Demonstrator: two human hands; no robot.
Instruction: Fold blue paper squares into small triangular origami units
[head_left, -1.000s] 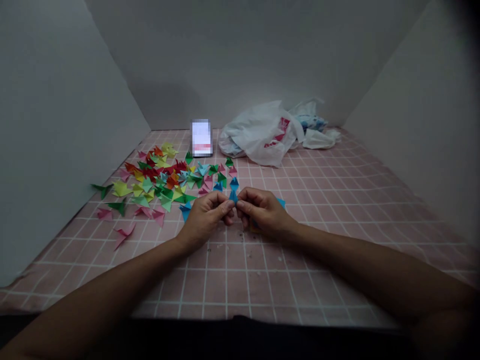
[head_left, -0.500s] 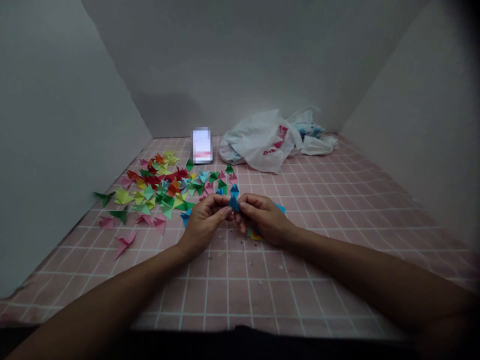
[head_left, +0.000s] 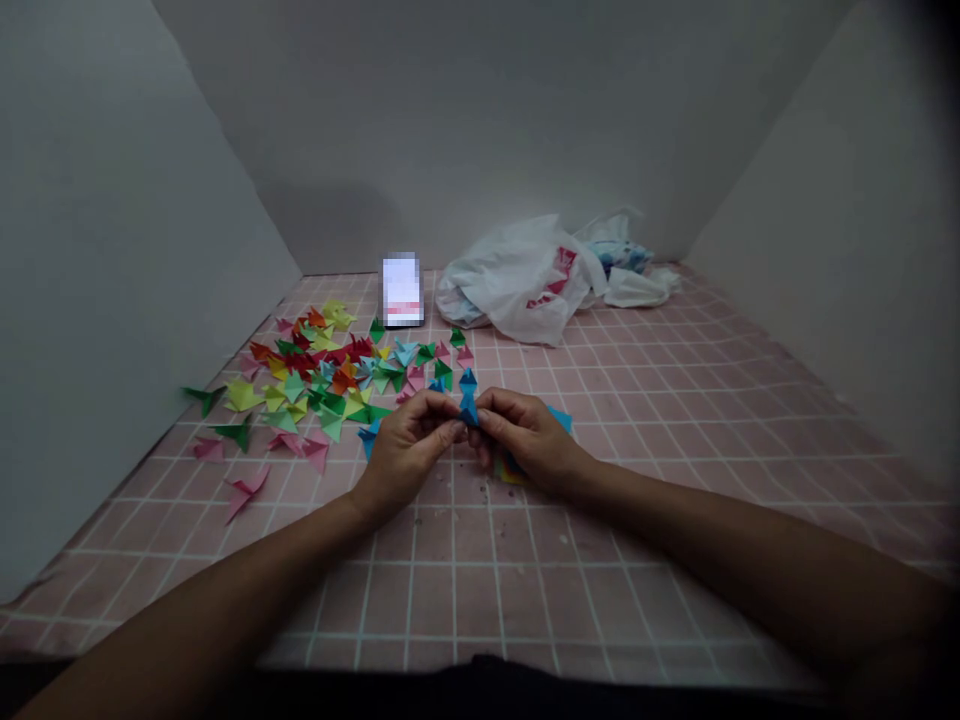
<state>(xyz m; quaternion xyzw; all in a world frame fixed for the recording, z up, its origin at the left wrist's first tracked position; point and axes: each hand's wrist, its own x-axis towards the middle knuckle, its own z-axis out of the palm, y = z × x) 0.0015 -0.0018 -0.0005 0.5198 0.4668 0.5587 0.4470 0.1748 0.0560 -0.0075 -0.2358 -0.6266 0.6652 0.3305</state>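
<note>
Slightly turned since the earlier frame, blue folded paper (head_left: pixel 469 411) is pinched by the nearly closed left hand (head_left: pixel 409 442) and right hand (head_left: pixel 531 438).

Paper figures (head_left: pixel 345 377) before the phone (head_left: pixel 402 288)

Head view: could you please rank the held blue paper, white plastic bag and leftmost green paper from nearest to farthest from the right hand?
1. Held blue paper: touching the right hand.
2. White plastic bag: ahead, beyond the hand.
3. Leftmost green paper: far left.

bare forearms (head_left: pixel 277 565), bare fingers (head_left: pixel 444 436), dark clothing (head_left: pixel 487 692)
</note>
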